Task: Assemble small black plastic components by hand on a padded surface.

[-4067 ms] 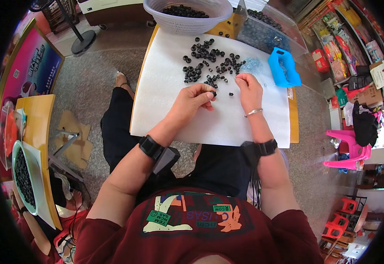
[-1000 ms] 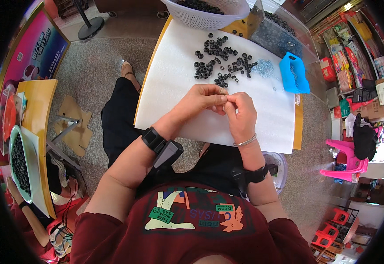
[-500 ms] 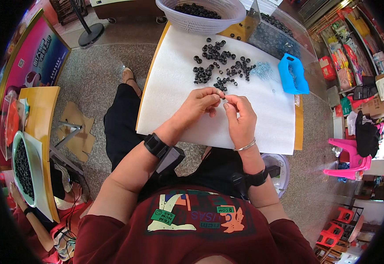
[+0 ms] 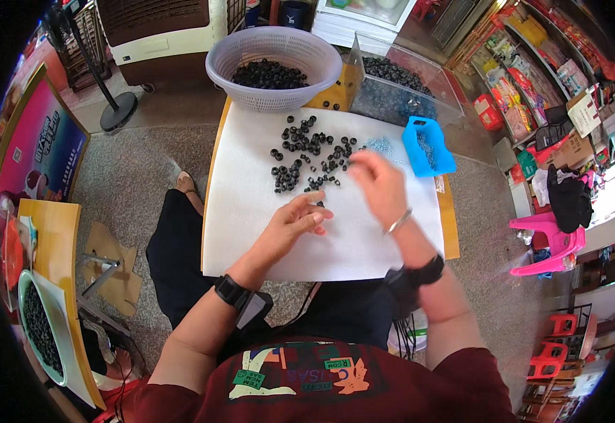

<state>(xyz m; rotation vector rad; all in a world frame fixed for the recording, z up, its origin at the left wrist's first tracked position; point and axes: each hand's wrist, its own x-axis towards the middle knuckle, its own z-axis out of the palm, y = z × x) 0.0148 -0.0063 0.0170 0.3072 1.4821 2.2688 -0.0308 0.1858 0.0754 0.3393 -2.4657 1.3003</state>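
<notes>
My left hand is over the near middle of the white-covered table, fingers curled. A small black part shows at its fingertips, apparently held there. My right hand is raised and smeared by motion, its fingertips close to the loose black parts; whether it holds anything is unclear. Small round black parts lie scattered on the white sheet, with smaller black pieces nearer me. A heap of tiny silvery-blue pieces lies beyond my right hand, beside a blue plastic scoop holding more.
A pale purple basket of black parts stands at the table's far left. Next to it is a clear bin full of dark parts. On a side table at left sits a green-rimmed basin. Pink stools stand at right.
My hands have parted: both were pinched together over a small part. The right has swung toward the loose parts; the left remains nearer me. The view has shifted, showing more beyond the table.
</notes>
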